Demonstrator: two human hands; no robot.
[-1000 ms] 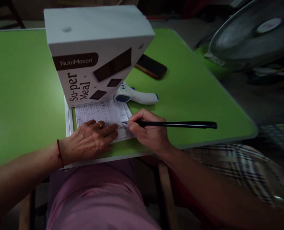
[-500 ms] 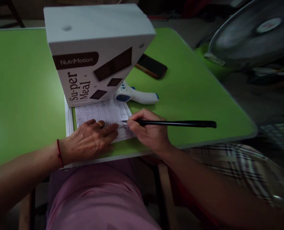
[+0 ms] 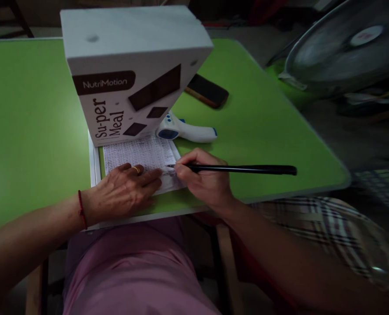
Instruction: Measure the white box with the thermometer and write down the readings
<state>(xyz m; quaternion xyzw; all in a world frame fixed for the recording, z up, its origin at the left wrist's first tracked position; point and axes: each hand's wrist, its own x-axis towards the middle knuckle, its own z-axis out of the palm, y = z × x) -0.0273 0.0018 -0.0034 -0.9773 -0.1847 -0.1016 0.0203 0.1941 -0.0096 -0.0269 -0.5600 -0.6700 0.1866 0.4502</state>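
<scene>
Near the front edge of the green table (image 3: 263, 131), the right hand (image 3: 209, 181) pinched a black pen (image 3: 247, 169) crosswise, tip leftward, perhaps touching the handwritten sheet (image 3: 135, 153) partly beneath the flattened left hand (image 3: 125, 190).

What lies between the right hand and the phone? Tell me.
In the head view, the white-and-blue handheld device lies between the right hand and the phone.
</scene>
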